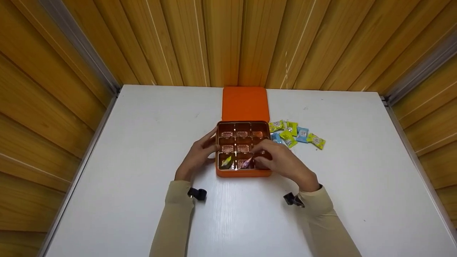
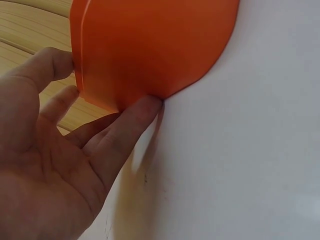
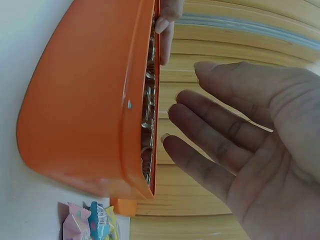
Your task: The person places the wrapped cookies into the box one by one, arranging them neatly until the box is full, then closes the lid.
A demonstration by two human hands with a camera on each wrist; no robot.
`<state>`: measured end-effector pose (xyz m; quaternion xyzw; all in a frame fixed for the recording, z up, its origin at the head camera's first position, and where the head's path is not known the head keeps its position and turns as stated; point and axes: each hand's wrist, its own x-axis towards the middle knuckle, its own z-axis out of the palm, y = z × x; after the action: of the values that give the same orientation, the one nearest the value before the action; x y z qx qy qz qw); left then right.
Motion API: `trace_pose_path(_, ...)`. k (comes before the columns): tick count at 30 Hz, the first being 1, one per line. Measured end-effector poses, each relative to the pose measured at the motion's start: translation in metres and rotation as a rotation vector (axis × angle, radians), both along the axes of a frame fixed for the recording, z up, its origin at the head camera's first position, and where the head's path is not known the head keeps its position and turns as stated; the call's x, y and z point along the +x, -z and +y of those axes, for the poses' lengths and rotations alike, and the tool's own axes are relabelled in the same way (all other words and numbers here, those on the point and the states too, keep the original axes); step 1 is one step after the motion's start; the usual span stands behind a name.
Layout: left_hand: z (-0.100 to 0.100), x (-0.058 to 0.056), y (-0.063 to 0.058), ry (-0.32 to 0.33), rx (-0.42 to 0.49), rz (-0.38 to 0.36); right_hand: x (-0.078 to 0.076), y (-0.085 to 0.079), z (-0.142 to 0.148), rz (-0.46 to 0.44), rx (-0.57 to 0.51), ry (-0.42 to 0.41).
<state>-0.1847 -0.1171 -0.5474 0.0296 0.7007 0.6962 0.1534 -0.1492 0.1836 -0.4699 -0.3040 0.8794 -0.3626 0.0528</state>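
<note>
An orange box with a clear divided insert lies open, its orange lid folded back behind it. In the front row, a green wrapped candy sits in the left compartment and a pink wrapped candy in the middle one. My left hand rests against the box's left side, fingers extended; in the left wrist view, fingers touch the orange wall. Above the right compartments hovers my right hand. In the right wrist view its fingers are apart with nothing between them. It partly hides the right column.
Several wrapped candies lie right of the box, among them a blue one and a green one. In the right wrist view a pink candy shows beside the box. Wood-look panels stand behind the white table.
</note>
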Motion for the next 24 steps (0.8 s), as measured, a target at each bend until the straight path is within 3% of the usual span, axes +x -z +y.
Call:
trace_pose_path(14,0.002,0.001,-0.003,-0.015,-0.022,-0.026,0.002,0.004,0.021,0.036,-0.105,0.114)
trace_pose_path(24,0.0,0.001,-0.001,-0.011,-0.04,0.004,0.004,0.007,0.034,0.005,-0.08,0.213)
